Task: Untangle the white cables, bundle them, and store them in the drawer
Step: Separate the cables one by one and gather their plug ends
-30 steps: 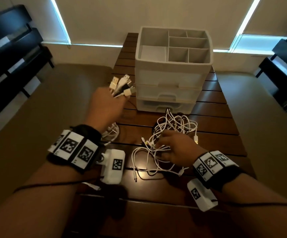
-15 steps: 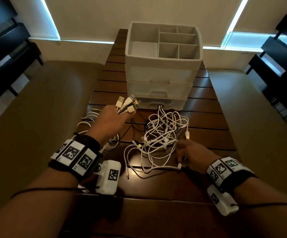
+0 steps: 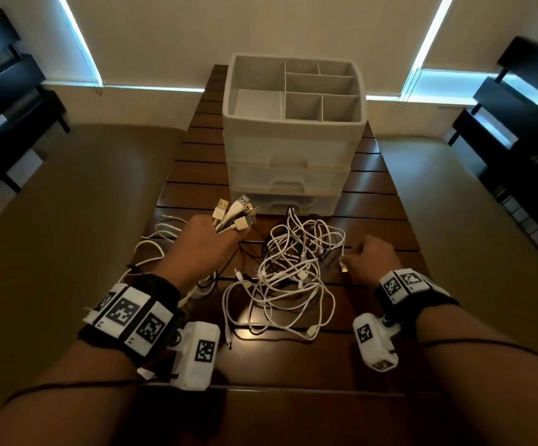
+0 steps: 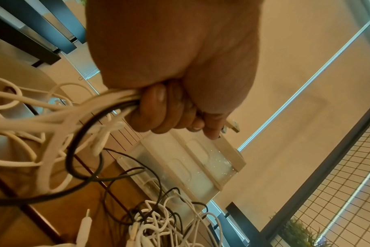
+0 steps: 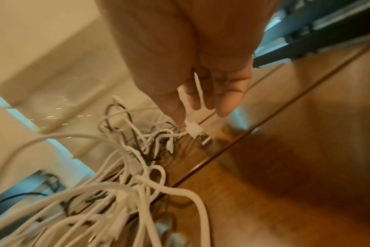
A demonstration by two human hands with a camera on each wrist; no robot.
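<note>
While your left hand (image 3: 204,243) is fisted around a bunch of cable ends, their USB plugs (image 3: 233,212) fan out above your knuckles, just in front of the drawer unit (image 3: 288,149). From the left wrist view, your fingers (image 4: 158,115) are curled tight round several white leads and one black lead (image 4: 74,150). Your right hand (image 3: 372,263) pinches a single white USB plug (image 5: 193,128) between thumb and fingertips at the right edge of the tangle. The remaining white cables (image 3: 288,278) lie in a loose heap on the dark slatted table (image 3: 386,220), between your two hands. All three drawers look closed.
</note>
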